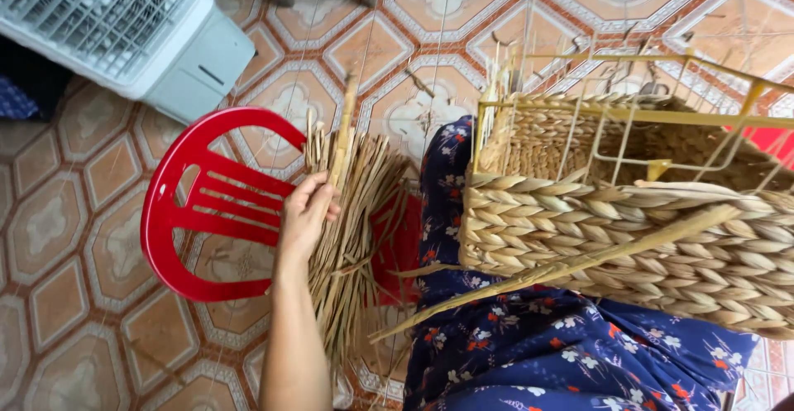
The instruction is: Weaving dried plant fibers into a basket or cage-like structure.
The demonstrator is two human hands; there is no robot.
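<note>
one left hand (308,208) gripping dried reed bundle (351,212), woven basket (628,237) at rt

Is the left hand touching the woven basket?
No, the left hand is on the bundle of dried straw strips lying on the red plastic chair, apart from the woven basket.

Left hand (308,212) on dried straw bundle (351,212) — woven basket (628,237) on lap.
</note>
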